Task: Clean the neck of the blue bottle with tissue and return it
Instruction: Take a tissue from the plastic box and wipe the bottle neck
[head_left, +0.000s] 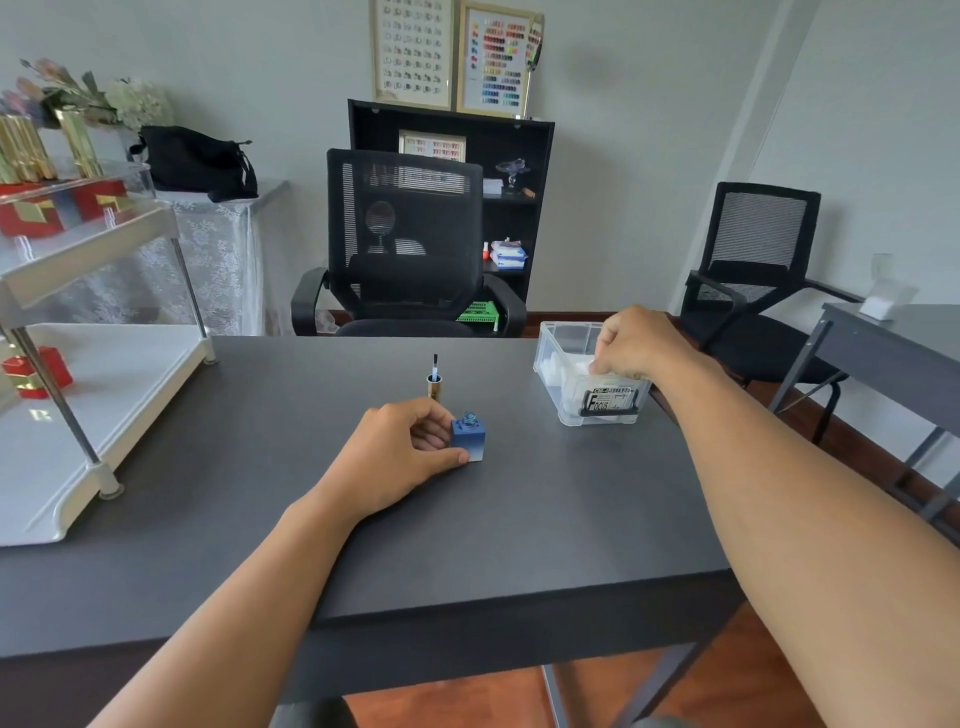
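A small square blue bottle (470, 439) stands upright and uncapped on the dark desk (545, 519), its threaded neck showing on top. My left hand (402, 449) grips its left side with thumb and fingers. Just behind it the gold cap with its brush (434, 382) stands on end, brush pointing up. My right hand (636, 345) reaches into a clear plastic box (566, 395) at the right of the desk, fingers pinched on white tissue (563, 364) inside it.
A white two-tier shelf (78, 415) with red and gold boxes fills the desk's left side. A black mesh chair (410, 249) faces me across the desk. A second chair (753, 275) and a grey table (893, 338) stand to the right.
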